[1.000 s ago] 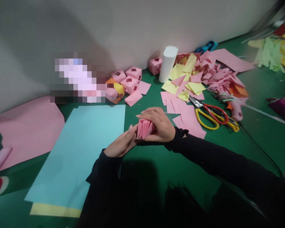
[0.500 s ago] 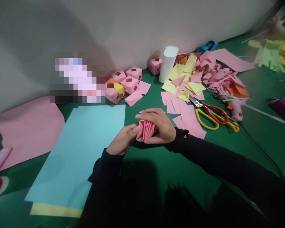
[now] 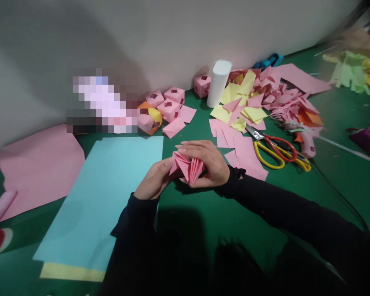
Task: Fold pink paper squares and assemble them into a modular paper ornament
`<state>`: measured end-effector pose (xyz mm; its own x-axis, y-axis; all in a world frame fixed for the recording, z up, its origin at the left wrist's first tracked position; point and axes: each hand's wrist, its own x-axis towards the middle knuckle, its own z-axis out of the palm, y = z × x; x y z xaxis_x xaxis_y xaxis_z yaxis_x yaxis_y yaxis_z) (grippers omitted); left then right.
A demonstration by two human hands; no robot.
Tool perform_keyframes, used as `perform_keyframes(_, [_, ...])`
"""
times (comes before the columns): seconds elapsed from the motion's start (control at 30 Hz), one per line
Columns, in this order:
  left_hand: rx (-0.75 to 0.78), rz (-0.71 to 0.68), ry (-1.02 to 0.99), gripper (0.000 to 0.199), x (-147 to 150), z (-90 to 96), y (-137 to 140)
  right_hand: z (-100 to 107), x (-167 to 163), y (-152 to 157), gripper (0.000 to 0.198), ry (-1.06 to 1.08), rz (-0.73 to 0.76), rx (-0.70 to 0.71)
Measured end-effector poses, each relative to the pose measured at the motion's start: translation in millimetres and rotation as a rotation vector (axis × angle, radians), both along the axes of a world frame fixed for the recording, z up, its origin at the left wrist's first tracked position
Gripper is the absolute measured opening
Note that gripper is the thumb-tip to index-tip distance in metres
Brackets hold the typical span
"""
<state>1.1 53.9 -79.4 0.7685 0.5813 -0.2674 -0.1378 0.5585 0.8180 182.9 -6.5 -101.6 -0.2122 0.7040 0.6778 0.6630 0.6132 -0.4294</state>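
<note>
A pink folded-paper piece with several pleats [image 3: 195, 170] is between my hands, above the green tabletop. My right hand [image 3: 208, 160] wraps round its right side, fingers over the top and thumb below. My left hand [image 3: 156, 176] pinches the left end, where folds are spread apart from the tight pleats. Part of the paper is hidden under the right fingers. Just left of my hands lies a large light-blue sheet [image 3: 111, 185]. Pink paper slips [image 3: 246, 152] lie to the right of my right hand.
Red-and-yellow-handled scissors [image 3: 269, 150] and a pink glue gun [image 3: 308, 142] with a cord lie at right. Folded pink paper balls [image 3: 169, 107], a white cylinder [image 3: 218, 84] and paper scraps [image 3: 274, 90] line the wall. A pink sheet [image 3: 43, 168] lies left.
My left hand has moved slightly left and drawn the left folds of the pink paper apart from the remaining pleats. My right hand keeps its place. At far right, blurred shapes have shifted.
</note>
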Motion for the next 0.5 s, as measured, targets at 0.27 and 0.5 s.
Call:
perform_keyframes(0.27, [-0.108,0.127,-0.008,0.041,-5.0,-7.8,2.8,-2.1,1.6,0.9,0.066,0.020,0.019,0.051])
perform_keyframes(0.5, [-0.208,0.177,-0.094,0.044,-4.4,-1.1,4.2,-1.9,2.3,1.5,0.066,-0.059,0.036,0.012])
